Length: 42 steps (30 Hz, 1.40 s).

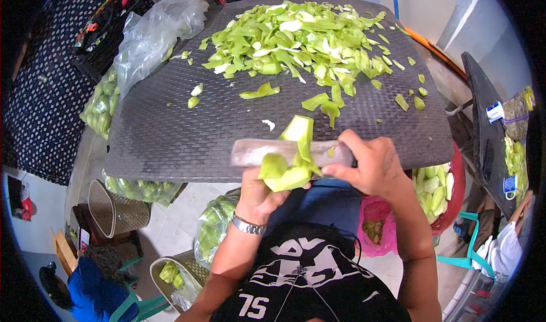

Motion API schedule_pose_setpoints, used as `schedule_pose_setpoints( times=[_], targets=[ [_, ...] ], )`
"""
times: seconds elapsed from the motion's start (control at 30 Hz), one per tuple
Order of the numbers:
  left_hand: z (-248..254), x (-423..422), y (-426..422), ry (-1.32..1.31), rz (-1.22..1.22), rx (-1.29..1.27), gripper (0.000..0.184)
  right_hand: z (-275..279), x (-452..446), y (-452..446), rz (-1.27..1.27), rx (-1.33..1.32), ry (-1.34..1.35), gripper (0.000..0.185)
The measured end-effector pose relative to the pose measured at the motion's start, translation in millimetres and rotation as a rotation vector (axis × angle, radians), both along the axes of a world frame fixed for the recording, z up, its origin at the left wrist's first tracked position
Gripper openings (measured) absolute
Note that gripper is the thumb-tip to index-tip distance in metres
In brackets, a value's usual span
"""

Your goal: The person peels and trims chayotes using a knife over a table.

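Green peelings (296,38) lie heaped on the dark woven counter (170,134) and pale pieces (435,191) in a red basin (458,183), so much seems done; bagged green vegetables (215,225) look uncut. At the counter's near edge, the left grip (256,192) is clamped from below on a partly cut vegetable (287,180), forearm reaching forward; the right grip (372,164) is wrapped around one end of a broad, blurred blade (248,153) just beyond it.
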State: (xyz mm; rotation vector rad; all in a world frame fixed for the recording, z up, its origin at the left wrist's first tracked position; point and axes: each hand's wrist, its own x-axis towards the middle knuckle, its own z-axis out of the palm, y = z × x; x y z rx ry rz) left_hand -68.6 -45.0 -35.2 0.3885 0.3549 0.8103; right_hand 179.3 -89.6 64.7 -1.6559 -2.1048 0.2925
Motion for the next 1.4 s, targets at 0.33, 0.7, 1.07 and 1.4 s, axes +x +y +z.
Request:
schedule_pose_setpoints(
  times=[0.33,0.7,1.07,1.4],
  targets=[
    [28,3,3,-0.041,-0.056,-0.151,0.068,-27,42,5,-0.137,0.096,-0.134,0.055],
    [42,8,8,0.034,0.148,-0.145,0.063,-14,88,37,-0.643,-0.276,0.153,0.066],
    [40,15,37,-0.003,0.215,-0.201,0.051,-28,10,28,-0.415,-0.306,1.038,0.038],
    [40,42,42,-0.003,0.332,-0.216,0.050,-41,-84,-29,-0.230,-0.200,0.968,0.050]
  ],
)
